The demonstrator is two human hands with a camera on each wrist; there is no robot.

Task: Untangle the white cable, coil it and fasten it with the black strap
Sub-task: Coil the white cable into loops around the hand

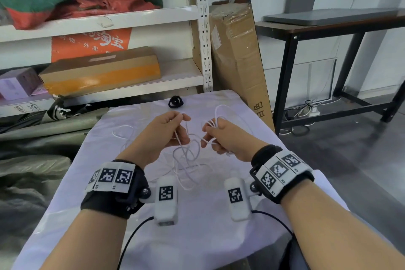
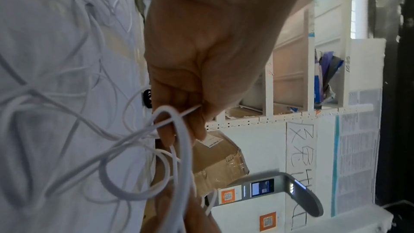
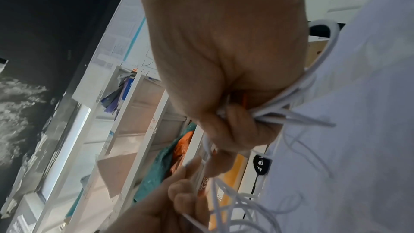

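Observation:
A thin white cable (image 1: 186, 155) hangs in tangled loops between my two hands above a table covered in pale cloth (image 1: 197, 237). My left hand (image 1: 173, 129) pinches a strand of the cable (image 2: 177, 130) between thumb and fingers. Beside it, my right hand (image 1: 217, 136) grips several gathered loops of the cable (image 3: 280, 105), one loop arching above its fingers. The black strap (image 1: 175, 101) lies curled at the far edge of the cloth, beyond both hands, and shows as a dark ring (image 3: 261, 165) in the right wrist view.
White metal shelving (image 1: 203, 28) with cardboard boxes (image 1: 103, 70) and bags stands behind the table. A tall cardboard box (image 1: 238, 55) leans at its right. A black desk (image 1: 328, 28) stands further right. Dark bundles (image 1: 32, 160) lie left of the table.

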